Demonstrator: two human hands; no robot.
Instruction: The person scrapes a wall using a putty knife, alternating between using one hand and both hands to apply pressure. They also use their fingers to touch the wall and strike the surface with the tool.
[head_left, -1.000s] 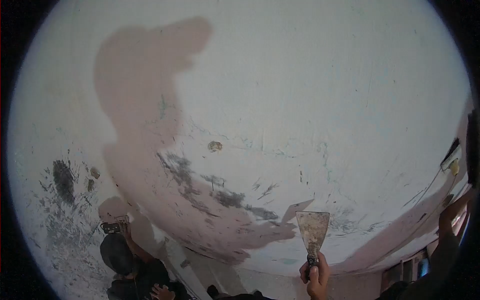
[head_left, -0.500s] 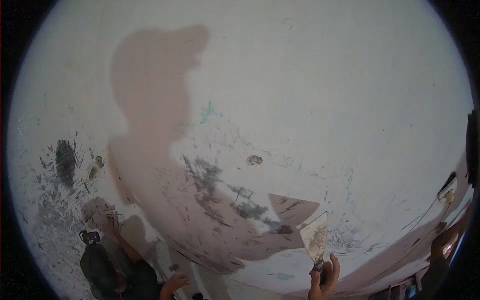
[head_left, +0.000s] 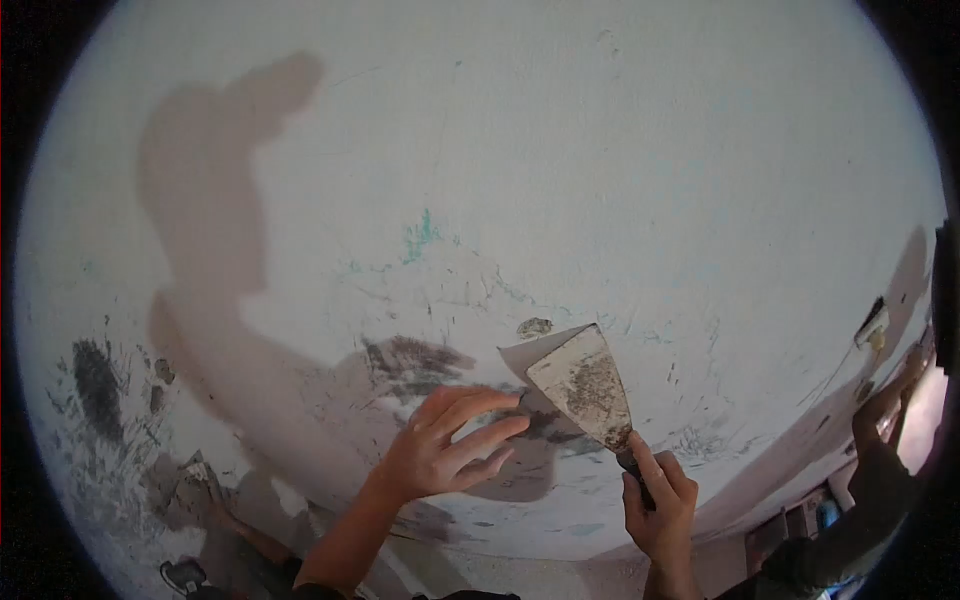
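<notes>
My right hand (head_left: 660,500) grips the dark handle of a scraper (head_left: 588,388). Its broad blade, smeared with dried grime, points up and left, with its corner close to a small hole (head_left: 535,327) in the wall. My left hand (head_left: 455,445) is raised left of the blade, fingers spread and apart, with nothing in it. Behind both hands is a pale wall (head_left: 600,180) with dark scraped patches (head_left: 415,360) and a greenish mark (head_left: 423,235).
At the lower left, a co-worker's arm (head_left: 250,535) reaches to the wall near a small scraper (head_left: 196,468). Another person's arm (head_left: 868,500) is at the right, below a pale tool (head_left: 873,325) against the wall. Shadows fall across the wall.
My right hand and the scraper have moved up, the blade now tilting left near the hole. My left hand has risen towards the middle. The view and the head shadow have shifted.
</notes>
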